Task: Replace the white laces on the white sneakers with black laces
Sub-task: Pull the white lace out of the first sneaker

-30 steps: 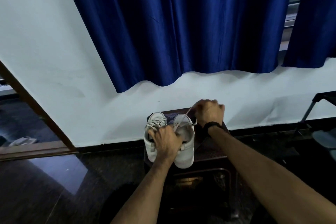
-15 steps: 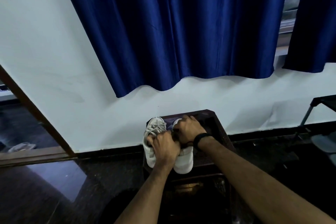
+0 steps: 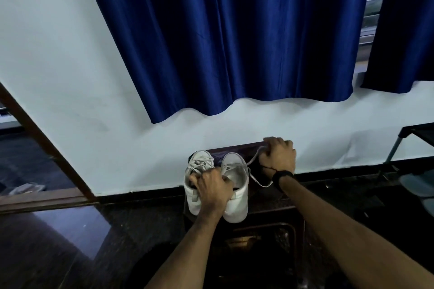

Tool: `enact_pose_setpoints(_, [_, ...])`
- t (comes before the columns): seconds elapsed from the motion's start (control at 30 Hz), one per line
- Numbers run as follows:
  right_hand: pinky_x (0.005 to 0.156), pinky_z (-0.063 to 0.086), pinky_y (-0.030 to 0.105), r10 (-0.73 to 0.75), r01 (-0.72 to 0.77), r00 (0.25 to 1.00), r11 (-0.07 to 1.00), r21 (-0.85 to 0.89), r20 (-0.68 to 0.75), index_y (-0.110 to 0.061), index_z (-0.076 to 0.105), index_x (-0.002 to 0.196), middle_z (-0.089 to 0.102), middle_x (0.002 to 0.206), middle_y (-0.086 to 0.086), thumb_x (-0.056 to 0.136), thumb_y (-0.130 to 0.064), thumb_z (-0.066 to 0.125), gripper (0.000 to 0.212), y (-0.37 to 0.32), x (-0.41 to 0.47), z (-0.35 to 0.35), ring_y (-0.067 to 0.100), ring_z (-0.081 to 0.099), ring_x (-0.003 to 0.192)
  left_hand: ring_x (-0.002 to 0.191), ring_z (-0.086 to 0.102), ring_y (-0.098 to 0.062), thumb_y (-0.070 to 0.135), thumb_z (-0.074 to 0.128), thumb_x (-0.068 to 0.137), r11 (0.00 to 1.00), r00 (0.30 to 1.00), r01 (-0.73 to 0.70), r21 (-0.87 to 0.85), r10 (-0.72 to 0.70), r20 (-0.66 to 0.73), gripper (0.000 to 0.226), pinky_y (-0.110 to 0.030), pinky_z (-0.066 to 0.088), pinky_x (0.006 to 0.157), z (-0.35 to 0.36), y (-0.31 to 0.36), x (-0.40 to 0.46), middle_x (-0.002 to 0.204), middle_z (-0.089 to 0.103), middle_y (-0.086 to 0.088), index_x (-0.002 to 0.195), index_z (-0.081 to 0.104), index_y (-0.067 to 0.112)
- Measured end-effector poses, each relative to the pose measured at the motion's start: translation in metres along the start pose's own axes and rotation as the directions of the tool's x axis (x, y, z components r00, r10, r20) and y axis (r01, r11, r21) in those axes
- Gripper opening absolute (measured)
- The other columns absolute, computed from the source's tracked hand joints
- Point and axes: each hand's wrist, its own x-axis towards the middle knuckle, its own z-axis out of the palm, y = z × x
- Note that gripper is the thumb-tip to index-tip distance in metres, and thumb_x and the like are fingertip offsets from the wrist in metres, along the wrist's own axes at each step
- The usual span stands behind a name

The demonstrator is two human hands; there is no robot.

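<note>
The left hand (image 3: 211,189) steadied the right sneaker (image 3: 235,191) on the dark surface (image 3: 270,204); the right hand (image 3: 278,157), fingers apparently curled, drew its white lace (image 3: 252,159) far-right. A snag could tip the shoe.

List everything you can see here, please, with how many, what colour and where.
sneakers: two, white, side by side on the stool.
white lace: one, running from the right sneaker to the right hand.
stool: one, dark brown, against the wall.
curtains: two, deep blue, hanging above.
wall: white, behind the stool.
wristband: one, black, on the right wrist.
left hand: holds the sneakers' openings.
right hand: its grip pulls the white lace.
</note>
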Motion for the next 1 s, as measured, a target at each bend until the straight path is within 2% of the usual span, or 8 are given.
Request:
enact_pose_setpoints(0.1, [0.094,0.041,0.039,-0.382,0.391,0.902,0.920,-0.004,0.198,-0.022,0.061,0.123,0.062,0.121,0.002,0.067,-0.032,0.059,0.057,-0.014,-0.007,0.014,0.030,0.049,0.114,0.084,0.065,-0.039,0.023,0.057,0.079,1.000,1.000,-0.004,-0.013,0.004,-0.015,0.018,-0.042,0.045,0.082,0.000,0.000,-0.001,0.082,0.071,-0.015,0.078,0.071,0.012])
enact_pose_setpoints(0.17, [0.098,0.036,0.038,-0.469,0.564,0.773,0.816,-0.124,0.428,-0.026,0.063,0.117,0.062,0.119,0.001,0.076,-0.043,0.059,0.045,-0.031,-0.013,0.023,0.027,0.045,0.118,0.084,0.065,-0.039,0.019,0.056,0.075,1.000,1.000,-0.019,-0.014,0.019,-0.001,0.015,-0.041,0.046,0.080,-0.001,0.000,0.000,0.082,0.071,-0.014,0.078,0.070,0.013])
enact_pose_setpoints(0.23, [0.097,0.031,0.038,-0.487,0.648,0.725,0.722,-0.243,0.488,-0.025,0.065,0.111,0.063,0.114,0.004,0.084,-0.044,0.055,0.036,-0.041,-0.019,0.031,0.028,0.046,0.117,0.084,0.065,-0.038,0.015,0.056,0.071,1.000,1.000,-0.025,-0.004,0.025,0.017,0.016,-0.041,0.047,0.080,-0.001,-0.001,0.000,0.082,0.071,-0.014,0.078,0.070,0.013])
enact_pose_setpoints(0.5, [0.093,0.041,0.034,-0.221,0.319,0.905,0.918,-0.236,0.364,-0.020,0.065,0.111,0.063,0.116,0.005,0.078,-0.034,0.064,0.036,-0.031,-0.007,0.031,0.027,0.055,0.113,0.088,0.066,-0.037,0.023,0.056,0.076,0.999,0.999,-0.033,0.043,0.033,0.002,0.020,-0.042,0.046,0.085,0.006,-0.004,0.003,0.087,0.071,-0.012,0.087,0.072,0.016])
enact_pose_setpoints(0.6, [0.086,0.050,0.036,-0.071,0.097,0.902,0.994,-0.040,0.426,-0.019,0.064,0.112,0.064,0.115,0.011,0.083,-0.043,0.059,0.038,-0.020,-0.014,0.034,0.031,0.060,0.107,0.100,0.063,-0.035,0.023,0.056,0.075,0.993,0.995,-0.097,0.075,0.097,-0.002,0.027,-0.046,0.043,0.092,0.009,-0.006,0.008,0.099,0.069,-0.011,0.098,0.070,0.018])
enact_pose_setpoints(0.73, [0.104,0.035,0.032,-0.092,-0.070,0.838,0.960,0.273,0.537,-0.015,0.048,0.138,0.051,0.139,0.014,0.101,-0.035,0.043,0.042,-0.008,-0.014,0.037,0.030,0.046,0.129,0.129,0.039,-0.026,0.019,0.057,0.079,0.934,0.950,-0.303,0.190,0.281,0.133,0.055,-0.047,0.027,0.103,0.005,-0.004,0.016,0.134,0.049,0.000,0.133,0.054,0.024])
enact_pose_setpoints(0.87, [0.095,0.044,0.029,-0.081,-0.032,0.827,0.981,0.191,0.556,-0.011,0.069,0.113,0.066,0.119,0.011,0.093,-0.016,0.057,0.024,-0.006,-0.005,0.036,0.026,0.059,0.114,0.133,0.034,-0.023,0.011,0.055,0.079,0.909,0.915,-0.366,0.198,0.312,0.255,0.061,-0.044,0.026,0.107,0.004,-0.001,0.025,0.141,0.048,0.004,0.138,0.048,0.022])
enact_pose_setpoints(1.0, [0.086,0.052,0.035,0.027,-0.130,0.913,0.965,0.227,0.408,-0.012,0.076,0.091,0.072,0.100,0.014,0.086,-0.013,0.063,0.014,0.001,0.004,0.036,0.031,0.065,0.100,0.129,0.039,-0.024,0.010,0.057,0.077,0.908,0.907,-0.378,0.179,0.324,0.268,0.061,-0.045,0.027,0.106,0.006,-0.003,0.026,0.133,0.053,0.005,0.135,0.050,0.027])
